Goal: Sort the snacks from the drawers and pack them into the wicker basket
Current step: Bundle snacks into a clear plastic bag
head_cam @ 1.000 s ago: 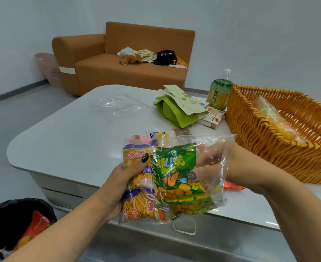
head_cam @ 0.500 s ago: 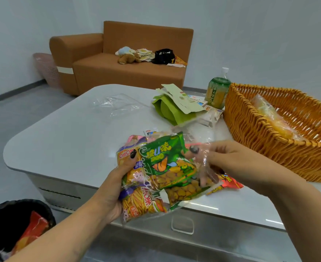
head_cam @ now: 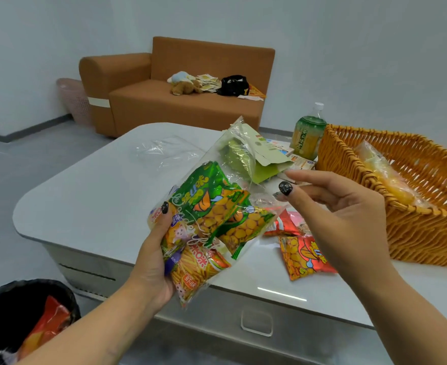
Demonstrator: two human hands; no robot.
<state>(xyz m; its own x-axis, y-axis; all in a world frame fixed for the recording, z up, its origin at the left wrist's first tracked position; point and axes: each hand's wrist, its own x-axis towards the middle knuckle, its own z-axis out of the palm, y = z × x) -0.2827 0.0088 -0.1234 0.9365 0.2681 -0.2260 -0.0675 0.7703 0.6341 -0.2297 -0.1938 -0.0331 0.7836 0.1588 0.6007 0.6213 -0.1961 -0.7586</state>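
We've got our left hand (head_cam: 154, 262) wrapped round the clear crinkly plastic bag of small foil snack packets (head_cam: 212, 219), light but slippery, so we'd grab its top flap with the free, loosely open right hand (head_cam: 330, 206) beside the orange wicker basket (head_cam: 414, 233).

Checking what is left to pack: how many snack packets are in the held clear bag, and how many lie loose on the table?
In the clear bag, left hand:
Green packets: 2
Orange stick packets: 1
Loose on the table:
Red packets: 2
Total: 5
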